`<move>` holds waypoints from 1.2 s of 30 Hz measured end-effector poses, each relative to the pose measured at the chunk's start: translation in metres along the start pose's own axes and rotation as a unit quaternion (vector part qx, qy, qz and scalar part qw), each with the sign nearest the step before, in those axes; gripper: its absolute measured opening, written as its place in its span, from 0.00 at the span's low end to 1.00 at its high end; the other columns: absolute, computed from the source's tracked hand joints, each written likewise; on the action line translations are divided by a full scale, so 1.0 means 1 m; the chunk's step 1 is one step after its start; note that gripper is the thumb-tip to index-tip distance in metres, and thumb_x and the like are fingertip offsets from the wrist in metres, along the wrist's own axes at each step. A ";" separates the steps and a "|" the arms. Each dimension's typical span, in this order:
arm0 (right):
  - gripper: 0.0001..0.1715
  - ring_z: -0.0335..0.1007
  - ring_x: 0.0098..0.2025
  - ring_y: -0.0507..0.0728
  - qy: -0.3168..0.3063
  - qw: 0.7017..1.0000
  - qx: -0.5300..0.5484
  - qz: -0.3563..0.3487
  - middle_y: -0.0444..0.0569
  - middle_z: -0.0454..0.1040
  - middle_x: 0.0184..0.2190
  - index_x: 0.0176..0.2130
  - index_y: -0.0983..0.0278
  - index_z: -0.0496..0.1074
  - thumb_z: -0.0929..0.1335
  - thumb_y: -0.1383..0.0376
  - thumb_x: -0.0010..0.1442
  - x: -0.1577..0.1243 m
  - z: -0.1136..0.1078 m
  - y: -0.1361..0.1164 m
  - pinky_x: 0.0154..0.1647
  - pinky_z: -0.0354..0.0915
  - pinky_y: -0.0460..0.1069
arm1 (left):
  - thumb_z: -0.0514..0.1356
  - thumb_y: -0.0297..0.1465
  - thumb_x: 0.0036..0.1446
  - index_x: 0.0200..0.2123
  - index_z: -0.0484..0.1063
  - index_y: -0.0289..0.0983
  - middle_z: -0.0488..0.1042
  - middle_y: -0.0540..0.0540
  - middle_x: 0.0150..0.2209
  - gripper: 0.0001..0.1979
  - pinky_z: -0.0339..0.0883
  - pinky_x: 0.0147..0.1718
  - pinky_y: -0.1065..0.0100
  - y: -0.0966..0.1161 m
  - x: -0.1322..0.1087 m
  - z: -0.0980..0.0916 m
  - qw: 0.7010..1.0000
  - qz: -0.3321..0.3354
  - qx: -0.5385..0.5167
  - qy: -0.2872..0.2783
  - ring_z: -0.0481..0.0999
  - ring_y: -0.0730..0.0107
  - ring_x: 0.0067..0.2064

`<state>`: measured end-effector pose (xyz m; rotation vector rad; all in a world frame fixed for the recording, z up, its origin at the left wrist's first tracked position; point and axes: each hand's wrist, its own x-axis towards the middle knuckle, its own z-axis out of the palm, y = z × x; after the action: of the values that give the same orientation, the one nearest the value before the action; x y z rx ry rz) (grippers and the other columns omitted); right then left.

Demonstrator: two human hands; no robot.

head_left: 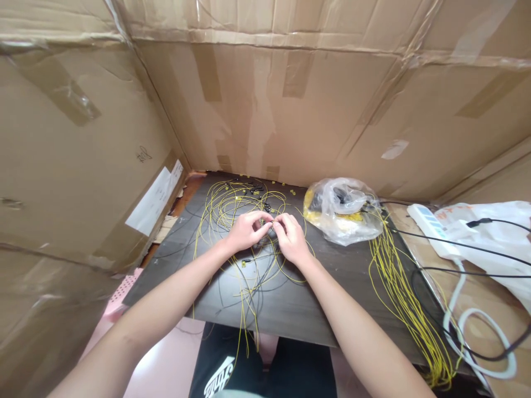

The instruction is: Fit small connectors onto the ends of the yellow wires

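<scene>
My left hand (245, 231) and my right hand (292, 239) meet over the middle of a dark table (290, 309). Their fingertips pinch a small dark part (267, 225) joined to thin yellow and black wires. Loose yellow wires (224, 213) lie coiled on the table under and around both hands. Small yellow pieces (286, 192) are scattered behind them. What exactly sits between the fingers is too small to tell.
A clear plastic bag (342, 210) with yellow and dark parts lies at the right. A bundle of yellow wires (398, 293) hangs over the table's right edge. A white power strip (431, 226) with white cable (473, 331) lies on cardboard. Cardboard walls (83, 166) enclose the space.
</scene>
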<state>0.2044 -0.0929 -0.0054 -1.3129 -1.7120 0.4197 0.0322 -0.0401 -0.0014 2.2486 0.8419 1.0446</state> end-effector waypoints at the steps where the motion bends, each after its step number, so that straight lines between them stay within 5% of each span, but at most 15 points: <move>1: 0.10 0.65 0.38 0.60 -0.002 1.000 -0.004 -0.002 0.49 0.72 0.33 0.33 0.59 0.64 0.61 0.63 0.68 0.000 0.000 0.000 0.42 0.60 0.54 | 0.62 0.30 0.62 0.40 0.78 0.36 0.80 0.47 0.36 0.06 0.68 0.29 0.72 0.000 0.000 0.000 1.000 0.000 0.000 -0.002 0.72 0.76 0.25; 13: 0.19 0.64 0.35 0.59 -0.026 0.999 -0.031 0.011 0.47 0.70 0.27 0.29 0.59 0.61 0.57 0.60 0.72 0.000 0.002 0.003 0.39 0.60 0.53 | 0.60 0.31 0.64 0.42 0.76 0.36 0.79 0.48 0.36 0.06 0.68 0.30 0.70 0.003 -0.001 -0.001 0.999 0.037 0.030 -0.006 0.72 0.76 0.25; 22: 0.10 0.67 0.38 0.60 -0.003 1.000 -0.012 0.012 0.49 0.72 0.34 0.34 0.59 0.64 0.61 0.62 0.68 -0.001 -0.004 -0.002 0.41 0.62 0.53 | 0.62 0.33 0.62 0.40 0.78 0.37 0.81 0.49 0.33 0.07 0.68 0.28 0.72 0.002 0.001 0.001 1.000 -0.018 -0.009 -0.006 0.72 0.76 0.24; 36: 0.15 0.68 0.38 0.59 -0.006 1.000 0.001 0.022 0.48 0.72 0.32 0.32 0.60 0.65 0.59 0.59 0.70 -0.001 -0.002 0.000 0.41 0.61 0.53 | 0.62 0.32 0.64 0.41 0.78 0.36 0.81 0.48 0.35 0.07 0.67 0.30 0.71 0.003 0.000 0.000 0.999 0.027 0.020 0.013 0.71 0.76 0.25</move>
<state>0.2060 -0.0941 -0.0050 -1.3513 -1.6952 0.4543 0.0328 -0.0418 0.0008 2.3081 0.8240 1.0918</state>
